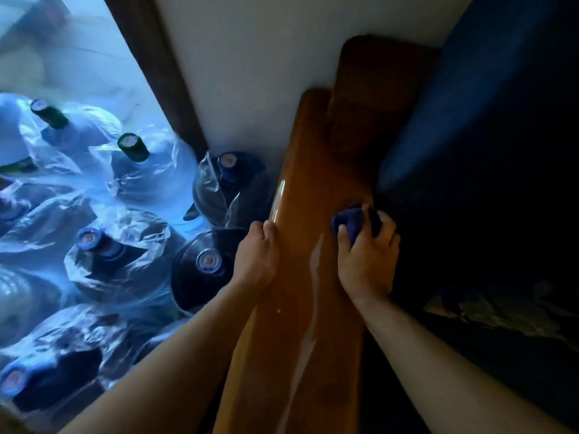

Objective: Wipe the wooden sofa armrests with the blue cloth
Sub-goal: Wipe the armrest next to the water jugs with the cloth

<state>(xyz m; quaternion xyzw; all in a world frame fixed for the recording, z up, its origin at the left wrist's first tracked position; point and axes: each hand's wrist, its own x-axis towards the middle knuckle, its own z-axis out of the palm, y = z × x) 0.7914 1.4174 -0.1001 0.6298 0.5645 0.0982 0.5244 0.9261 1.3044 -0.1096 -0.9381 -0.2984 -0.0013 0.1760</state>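
Two hands on armrest (300,277), right hand (368,258) gripping cloth (352,222)

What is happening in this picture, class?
A person is wiping a glossy wooden armrest. The right hand grips a bunched blue cloth against the armrest's right side, next to the dark sofa cushion. The left hand holds the armrest's left edge. Plastic-wrapped water jugs crowd the floor on the left.
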